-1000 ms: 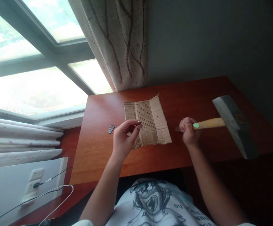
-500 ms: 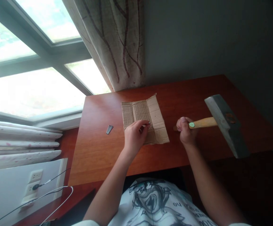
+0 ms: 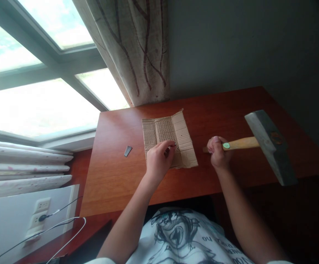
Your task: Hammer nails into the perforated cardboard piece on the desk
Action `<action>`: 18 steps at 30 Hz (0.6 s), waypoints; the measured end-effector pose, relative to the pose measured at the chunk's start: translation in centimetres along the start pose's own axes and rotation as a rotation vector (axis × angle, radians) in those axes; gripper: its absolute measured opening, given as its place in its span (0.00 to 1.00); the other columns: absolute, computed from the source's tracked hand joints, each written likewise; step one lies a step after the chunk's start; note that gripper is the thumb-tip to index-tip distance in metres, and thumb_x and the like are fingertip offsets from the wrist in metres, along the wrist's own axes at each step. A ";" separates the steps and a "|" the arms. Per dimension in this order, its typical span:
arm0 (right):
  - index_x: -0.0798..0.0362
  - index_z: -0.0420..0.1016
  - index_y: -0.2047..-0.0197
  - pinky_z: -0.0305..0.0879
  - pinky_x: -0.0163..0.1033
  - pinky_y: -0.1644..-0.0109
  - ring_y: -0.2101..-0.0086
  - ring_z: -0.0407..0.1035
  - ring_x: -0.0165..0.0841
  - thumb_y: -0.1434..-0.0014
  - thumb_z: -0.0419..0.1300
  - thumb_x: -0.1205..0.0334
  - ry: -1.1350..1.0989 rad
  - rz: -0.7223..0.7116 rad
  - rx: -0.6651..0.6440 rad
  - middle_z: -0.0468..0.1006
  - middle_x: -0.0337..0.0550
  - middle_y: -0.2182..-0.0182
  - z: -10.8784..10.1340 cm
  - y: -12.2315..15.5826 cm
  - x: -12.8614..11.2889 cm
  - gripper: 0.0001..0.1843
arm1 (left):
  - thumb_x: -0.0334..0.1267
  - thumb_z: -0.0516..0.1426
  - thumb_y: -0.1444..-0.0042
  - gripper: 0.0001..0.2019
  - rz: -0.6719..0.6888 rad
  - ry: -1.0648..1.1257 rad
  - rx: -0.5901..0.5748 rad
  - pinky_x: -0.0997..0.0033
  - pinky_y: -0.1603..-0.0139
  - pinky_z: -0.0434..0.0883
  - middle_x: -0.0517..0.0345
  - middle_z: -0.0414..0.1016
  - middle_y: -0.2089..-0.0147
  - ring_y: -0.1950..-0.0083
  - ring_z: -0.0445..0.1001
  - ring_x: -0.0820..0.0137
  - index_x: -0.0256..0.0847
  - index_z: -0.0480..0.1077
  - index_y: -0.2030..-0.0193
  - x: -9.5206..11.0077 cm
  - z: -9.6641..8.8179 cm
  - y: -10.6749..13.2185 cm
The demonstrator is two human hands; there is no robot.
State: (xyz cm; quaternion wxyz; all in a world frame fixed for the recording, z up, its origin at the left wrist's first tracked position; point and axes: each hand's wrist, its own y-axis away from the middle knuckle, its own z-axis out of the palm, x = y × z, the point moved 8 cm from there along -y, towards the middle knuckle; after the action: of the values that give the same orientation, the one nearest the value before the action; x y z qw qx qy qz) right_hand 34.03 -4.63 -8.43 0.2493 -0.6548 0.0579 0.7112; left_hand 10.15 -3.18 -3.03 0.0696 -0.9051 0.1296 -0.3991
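Over the cardboard on the desk, in the head view, I should hold the nail upright and steady, the hammer well clear of my left hand. That hand's thumb and forefinger are together, apparently pinching the nail; my right hand is wrapped around the hammer's handle. Loose nails lie left of the cardboard.

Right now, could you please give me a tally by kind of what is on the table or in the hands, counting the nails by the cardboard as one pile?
Hammer: 1
Cardboard: 1
Nail pile: 1
Total: 3
Left out: whatever the left hand may be pinching, too small to make out.
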 end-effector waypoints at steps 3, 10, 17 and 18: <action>0.50 0.54 0.82 0.47 0.36 0.80 0.83 0.51 0.25 0.35 0.58 0.45 -0.006 -0.003 0.000 0.54 0.32 0.86 0.0 0.0 0.0 0.30 | 0.33 0.59 0.40 0.05 -0.006 -0.029 0.013 0.78 0.68 0.67 0.62 0.81 0.68 0.71 0.74 0.76 0.43 0.77 0.60 -0.2 0.3 0.2; 0.50 0.55 0.82 0.46 0.36 0.80 0.83 0.52 0.26 0.36 0.59 0.45 -0.005 -0.011 -0.004 0.54 0.32 0.86 0.1 0.0 -0.2 0.30 | 0.35 0.60 0.40 0.04 -0.051 0.001 0.027 0.78 0.69 0.66 0.62 0.81 0.67 0.71 0.74 0.76 0.43 0.77 0.60 -0.6 0.2 0.3; 0.50 0.55 0.82 0.47 0.36 0.80 0.83 0.52 0.25 0.35 0.58 0.46 -0.001 -0.024 0.008 0.54 0.32 0.85 0.0 0.0 -0.1 0.30 | 0.35 0.60 0.40 0.04 -0.056 -0.005 0.030 0.79 0.69 0.66 0.63 0.82 0.68 0.71 0.75 0.76 0.43 0.77 0.61 -0.7 0.1 0.2; 0.50 0.55 0.82 0.47 0.36 0.80 0.83 0.52 0.25 0.35 0.58 0.46 -0.004 -0.030 0.008 0.54 0.32 0.85 0.0 0.0 -0.2 0.30 | 0.34 0.60 0.40 0.04 -0.055 -0.005 0.034 0.79 0.69 0.66 0.63 0.82 0.68 0.71 0.75 0.76 0.43 0.77 0.61 -0.7 0.1 0.2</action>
State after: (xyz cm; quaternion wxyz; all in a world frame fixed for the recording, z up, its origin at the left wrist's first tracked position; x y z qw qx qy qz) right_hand 34.01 -4.68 -8.26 0.2629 -0.6532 0.0504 0.7083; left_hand 9.76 -3.13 -3.64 0.0741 -0.9080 0.0976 -0.4006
